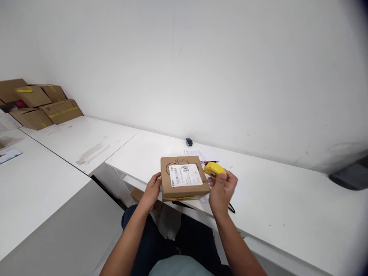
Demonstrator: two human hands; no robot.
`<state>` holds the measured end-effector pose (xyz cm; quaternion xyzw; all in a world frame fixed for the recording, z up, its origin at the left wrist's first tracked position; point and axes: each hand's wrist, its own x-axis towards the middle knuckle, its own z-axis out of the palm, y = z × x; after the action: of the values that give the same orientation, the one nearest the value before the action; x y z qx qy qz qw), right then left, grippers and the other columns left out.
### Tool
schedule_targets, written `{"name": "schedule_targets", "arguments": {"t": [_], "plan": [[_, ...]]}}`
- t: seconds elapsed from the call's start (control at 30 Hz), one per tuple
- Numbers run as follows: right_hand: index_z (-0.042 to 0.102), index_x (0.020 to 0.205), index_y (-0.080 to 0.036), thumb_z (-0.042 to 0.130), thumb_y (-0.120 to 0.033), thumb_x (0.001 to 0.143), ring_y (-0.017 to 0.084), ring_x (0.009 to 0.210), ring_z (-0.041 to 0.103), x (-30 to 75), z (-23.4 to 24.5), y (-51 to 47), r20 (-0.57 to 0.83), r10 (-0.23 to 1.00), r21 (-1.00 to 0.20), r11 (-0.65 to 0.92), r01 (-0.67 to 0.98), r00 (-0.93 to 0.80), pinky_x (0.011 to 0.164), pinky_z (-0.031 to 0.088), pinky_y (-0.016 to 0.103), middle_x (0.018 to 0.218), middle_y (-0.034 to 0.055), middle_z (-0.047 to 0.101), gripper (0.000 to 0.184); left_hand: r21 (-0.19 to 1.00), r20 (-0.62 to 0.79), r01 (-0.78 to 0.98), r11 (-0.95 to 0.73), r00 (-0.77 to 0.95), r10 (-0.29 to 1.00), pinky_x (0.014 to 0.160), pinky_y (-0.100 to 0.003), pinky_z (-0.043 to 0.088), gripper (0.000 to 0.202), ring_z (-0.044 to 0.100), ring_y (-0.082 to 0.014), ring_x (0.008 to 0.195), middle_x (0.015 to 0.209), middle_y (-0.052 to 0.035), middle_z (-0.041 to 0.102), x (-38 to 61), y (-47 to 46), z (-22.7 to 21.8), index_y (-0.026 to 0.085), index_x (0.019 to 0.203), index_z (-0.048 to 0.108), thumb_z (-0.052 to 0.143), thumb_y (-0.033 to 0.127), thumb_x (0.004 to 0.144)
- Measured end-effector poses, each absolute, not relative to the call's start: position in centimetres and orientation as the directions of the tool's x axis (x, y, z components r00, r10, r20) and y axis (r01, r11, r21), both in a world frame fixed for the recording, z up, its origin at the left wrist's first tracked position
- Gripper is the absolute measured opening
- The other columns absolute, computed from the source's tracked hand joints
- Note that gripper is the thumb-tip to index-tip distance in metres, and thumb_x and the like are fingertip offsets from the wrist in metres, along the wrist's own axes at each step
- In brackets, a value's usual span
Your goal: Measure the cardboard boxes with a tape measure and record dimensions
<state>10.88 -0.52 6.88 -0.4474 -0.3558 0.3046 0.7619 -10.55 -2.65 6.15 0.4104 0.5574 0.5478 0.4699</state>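
A small brown cardboard box (166, 189) is held tilted over the front of the white table, with a printed white label (186, 175) and black handwriting on its top face. Yellow tape runs along its near side. My left hand (152, 189) is closed on the box's left edge. In my right hand (222, 188) is a yellow handheld tool (214, 168) with a dark tip, its exact kind unclear. The tool sits at the box's right edge, and whether my right fingers also touch the box I cannot tell. A black loop (231, 208) shows beside my right wrist.
Behind the box lie a sheet of paper (197, 154), a pen (213, 161) and a small dark object (189, 142). Several cardboard boxes (61, 111) are stacked at the far left. A dark object (350, 174) stands at the right against the wall. A gap separates the left tables from mine.
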Motion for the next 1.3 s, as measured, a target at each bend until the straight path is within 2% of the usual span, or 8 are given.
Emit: {"name": "schedule_targets", "arguments": {"t": [0.23,0.37,0.5,0.63,0.83,0.97,1.2,1.3], "plan": [[0.043,0.095,-0.024,0.053,-0.065,0.086,0.009,0.048,0.047,10.0,7.1,0.7,0.167,0.845,-0.871,0.367,-0.326,0.508,0.055,0.044,0.025,0.056,-0.0124,0.042,0.044,0.964,-0.124,-0.261,0.041,-0.311,0.942,0.096,-0.035,0.046,0.044,0.060,-0.0254,0.115,0.126,-0.0120,0.064,-11.3,-1.7,7.0,0.017,0.110,0.064,0.060,0.051,0.082],[0.047,0.090,-0.022,0.055,-0.067,0.083,0.009,0.042,0.039,11.6,8.4,-0.6,0.125,0.841,-0.834,0.376,-0.404,0.526,0.048,0.039,0.023,0.050,-0.0124,0.040,0.046,0.966,0.260,0.180,-0.188,-0.624,0.737,0.102,-0.033,0.041,0.034,0.049,-0.0221,0.125,0.131,-0.0085,0.055,-11.0,-4.2,10.9,0.023,0.112,0.057,0.048,0.048,0.091],[0.049,0.082,-0.021,0.038,-0.076,0.086,0.005,0.038,0.029,10.6,10.6,-3.6,0.101,0.840,-0.792,0.392,-0.468,0.533,0.042,0.035,0.022,0.059,-0.0071,0.047,0.056,0.767,0.575,0.527,-0.365,-0.313,0.756,0.088,-0.034,0.044,0.026,0.054,-0.0219,0.102,0.109,-0.0076,0.056,-7.8,-8.5,14.1,0.023,0.105,0.056,0.048,0.045,0.092],[0.053,0.091,-0.023,0.037,-0.076,0.085,0.009,0.049,0.045,7.9,12.0,-6.4,0.148,0.883,-0.789,0.378,-0.485,0.446,0.044,0.040,0.023,0.082,0.0007,0.055,0.056,0.864,0.293,0.393,-0.316,0.119,0.949,0.066,-0.028,0.038,0.025,0.049,-0.0164,0.073,0.082,-0.0018,0.054,-4.3,-10.2,14.6,0.022,0.083,0.058,0.050,0.044,0.092],[0.053,0.109,-0.026,0.032,-0.084,0.079,0.014,0.059,0.050,7.7,11.4,-6.9,0.331,0.902,-0.758,0.430,-0.491,0.279,0.053,0.047,0.029,0.085,0.0010,0.050,0.068,0.996,0.072,0.034,-0.082,0.220,0.973,0.058,-0.025,0.027,0.045,0.035,-0.0115,0.062,0.068,0.0044,0.042,-3.0,-8.9,12.7,0.020,0.078,0.048,0.064,0.062,0.077],[0.052,0.109,-0.025,0.061,-0.076,0.071,0.015,0.069,0.052,7.7,10.0,-6.7,0.411,0.850,-0.803,0.508,-0.310,0.330,0.058,0.047,0.027,0.090,0.0020,0.051,0.064,0.996,0.037,-0.091,-0.013,0.271,0.962,0.056,-0.024,0.024,0.054,0.030,-0.0089,0.058,0.063,0.0059,0.038,-2.8,-8.2,12.4,0.018,0.070,0.046,0.069,0.067,0.069],[0.050,0.103,-0.023,0.074,-0.056,0.072,0.012,0.066,0.053,11.6,10.3,-3.9,0.293,0.779,-0.832,0.493,-0.254,0.554,0.051,0.044,0.022,0.094,0.0011,0.054,0.051,0.991,-0.045,-0.123,0.042,-0.019,0.999,0.052,-0.023,0.027,0.040,0.034,-0.0091,0.050,0.052,0.0061,0.040,-8.5,-6.0,14.1,0.020,0.063,0.048,0.067,0.054,0.073],[0.050,0.103,-0.022,0.072,-0.055,0.074,0.010,0.062,0.052,16.7,10.4,-1.4,0.193,0.727,-0.858,0.451,-0.247,0.659,0.051,0.043,0.022,0.087,-0.0010,0.056,0.050,0.989,0.036,0.146,0.011,-0.311,0.950,0.053,-0.024,0.031,0.032,0.037,-0.0111,0.053,0.054,0.0053,0.043,-15.0,-3.7,14.8,0.020,0.064,0.054,0.069,0.047,0.070]]}}
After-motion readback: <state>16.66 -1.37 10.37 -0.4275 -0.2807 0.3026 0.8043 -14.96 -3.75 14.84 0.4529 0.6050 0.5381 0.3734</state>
